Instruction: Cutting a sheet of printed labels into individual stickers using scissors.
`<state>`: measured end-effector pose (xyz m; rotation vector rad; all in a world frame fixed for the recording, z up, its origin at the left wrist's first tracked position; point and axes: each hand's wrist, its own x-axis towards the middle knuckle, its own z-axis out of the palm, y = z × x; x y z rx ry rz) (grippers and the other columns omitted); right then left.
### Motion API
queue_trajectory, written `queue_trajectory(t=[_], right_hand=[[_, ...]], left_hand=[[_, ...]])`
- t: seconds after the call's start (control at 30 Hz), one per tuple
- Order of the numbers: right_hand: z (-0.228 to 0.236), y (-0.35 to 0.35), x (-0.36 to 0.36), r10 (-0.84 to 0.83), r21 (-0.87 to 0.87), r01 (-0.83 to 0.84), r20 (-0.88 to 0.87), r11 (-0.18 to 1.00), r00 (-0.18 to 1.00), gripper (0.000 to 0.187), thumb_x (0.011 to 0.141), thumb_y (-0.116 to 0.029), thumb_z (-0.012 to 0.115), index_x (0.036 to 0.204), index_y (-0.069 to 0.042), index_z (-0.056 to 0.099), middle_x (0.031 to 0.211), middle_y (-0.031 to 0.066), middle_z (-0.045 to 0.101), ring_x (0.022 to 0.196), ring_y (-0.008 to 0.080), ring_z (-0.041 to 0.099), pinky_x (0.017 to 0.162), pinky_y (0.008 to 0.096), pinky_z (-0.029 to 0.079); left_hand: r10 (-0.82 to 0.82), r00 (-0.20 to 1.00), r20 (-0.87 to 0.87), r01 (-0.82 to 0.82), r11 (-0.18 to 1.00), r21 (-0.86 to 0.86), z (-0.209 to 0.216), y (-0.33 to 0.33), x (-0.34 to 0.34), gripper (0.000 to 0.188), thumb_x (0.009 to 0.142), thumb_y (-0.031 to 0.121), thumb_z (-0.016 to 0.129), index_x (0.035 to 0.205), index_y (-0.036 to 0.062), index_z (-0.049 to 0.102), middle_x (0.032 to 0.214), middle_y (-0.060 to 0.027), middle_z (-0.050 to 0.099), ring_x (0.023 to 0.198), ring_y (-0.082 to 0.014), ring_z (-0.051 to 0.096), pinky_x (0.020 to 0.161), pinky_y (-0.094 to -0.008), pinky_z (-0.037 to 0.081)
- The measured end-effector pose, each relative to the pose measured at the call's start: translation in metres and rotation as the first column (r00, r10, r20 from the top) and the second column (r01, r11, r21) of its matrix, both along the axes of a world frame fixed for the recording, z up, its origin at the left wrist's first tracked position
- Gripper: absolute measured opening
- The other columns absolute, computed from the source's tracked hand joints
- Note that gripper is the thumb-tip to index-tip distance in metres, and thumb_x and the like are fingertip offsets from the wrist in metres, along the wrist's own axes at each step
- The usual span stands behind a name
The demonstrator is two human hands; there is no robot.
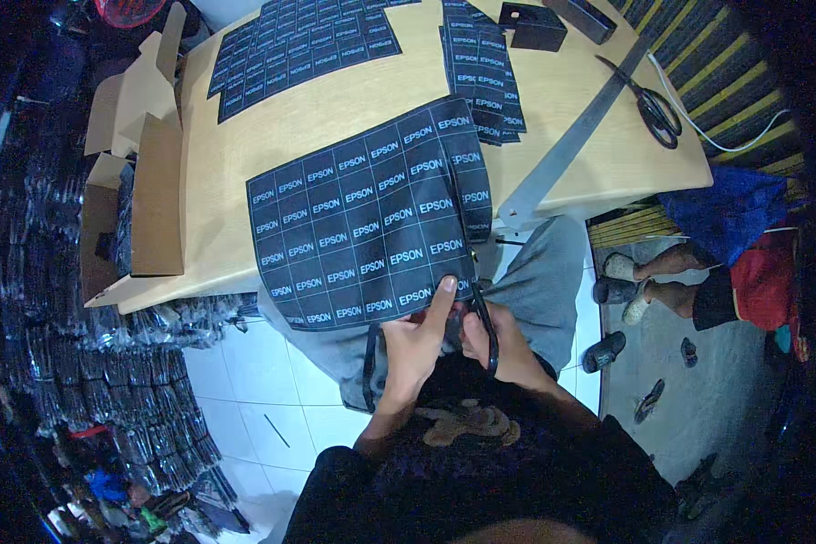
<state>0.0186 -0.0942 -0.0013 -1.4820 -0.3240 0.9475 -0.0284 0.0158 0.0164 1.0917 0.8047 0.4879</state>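
A large black sheet (354,222), printed with a grid of white lines and lettering, leans over the table's near edge above my lap. My left hand (414,352) pinches its lower right edge, thumb on top and fingers hidden underneath. Close by on the right, my right hand (508,352) grips the black handles of a pair of scissors (483,317). Their blades run up along the sheet's right side, where a one-column strip (474,186) is partly parted from the rest. How wide the blades stand apart is hard to see.
On the wooden table (208,218) lie more printed sheets (304,54), cut strips (480,72), a long metal ruler (571,136), a second pair of scissors (653,109) and a small black box (533,27). An open cardboard box (159,199) stands left. Another person's legs (675,299) show at right. Wrapped stacks (127,390) fill the left floor.
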Motion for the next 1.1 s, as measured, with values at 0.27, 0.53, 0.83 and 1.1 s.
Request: queue_trajectory(t=[0.27,0.53,0.83,1.1], right_hand=[[0.004,0.007,-0.002,-0.05,0.006,0.05,-0.056,0.999,0.997,0.023,0.093,-0.019,0.047,0.092,0.002,0.055,0.073,-0.0036,0.049,0.065,0.0046,0.039,0.056,0.022,0.035],[0.004,0.004,0.011,-0.008,0.038,0.007,0.015,0.999,1.0,0.025,0.09,-0.023,0.051,0.092,0.001,0.056,0.073,-0.0027,0.054,0.064,0.0049,0.044,0.057,0.0229,0.038],[0.011,0.014,0.012,-0.066,-0.013,0.066,0.034,0.998,0.997,0.027,0.09,-0.024,0.052,0.088,0.002,0.057,0.076,0.0026,0.06,0.07,0.0062,0.053,0.063,0.0233,0.044],[0.016,0.018,0.012,-0.112,-0.011,0.112,0.031,0.994,0.993,0.028,0.09,-0.025,0.052,0.083,0.001,0.058,0.069,0.0015,0.058,0.062,0.0073,0.052,0.056,0.0242,0.043]], left_hand=[[0.018,1.0,0.012,-0.019,1.0,0.024,0.0,-0.002,0.001,0.016,0.08,0.008,0.066,0.091,-0.002,0.06,0.082,-0.0031,0.061,0.066,-0.0067,0.055,0.058,-0.0204,0.045],[-0.037,0.999,0.019,0.037,0.999,0.017,0.001,-0.002,-0.004,0.014,0.081,0.006,0.064,0.091,-0.0025,0.06,0.082,-0.0031,0.061,0.069,-0.0072,0.055,0.06,-0.0207,0.044],[-0.072,0.997,0.04,0.07,0.996,0.055,-0.008,-0.005,-0.01,0.013,0.081,0.005,0.063,0.092,-0.0017,0.06,0.081,-0.0012,0.061,0.067,-0.005,0.055,0.057,-0.0184,0.043],[-0.099,0.995,0.02,0.098,0.993,0.064,-0.007,-0.003,-0.012,0.015,0.081,0.002,0.062,0.094,-0.003,0.059,0.084,-0.0027,0.061,0.07,-0.0063,0.056,0.058,-0.0195,0.044]])
